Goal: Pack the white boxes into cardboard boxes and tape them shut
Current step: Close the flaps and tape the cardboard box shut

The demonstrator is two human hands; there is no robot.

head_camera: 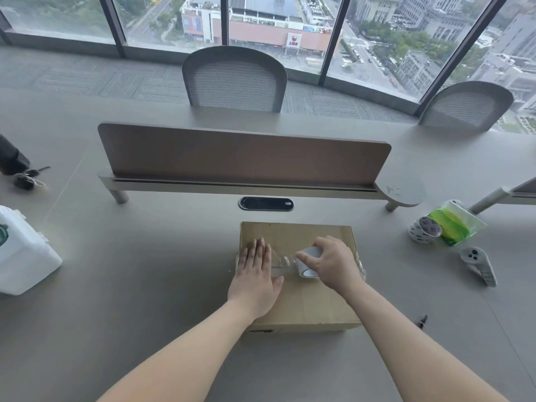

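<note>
Cardboard box [301,303]: flaps closed, tabletop [145,256], 6 o'clock of centre. Left hand [255,282] flat, fingers straight, pressing tape strip [282,261]. Right hand [333,264] grips tape roll [309,264]. Step: sealing. Next, likely: draw roll toward 3 o'clock edge.

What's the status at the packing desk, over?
Left grip flat on cardboard box, pinning tape strip. Right grip holds tape roll. Nothing blocking the lid.
</note>
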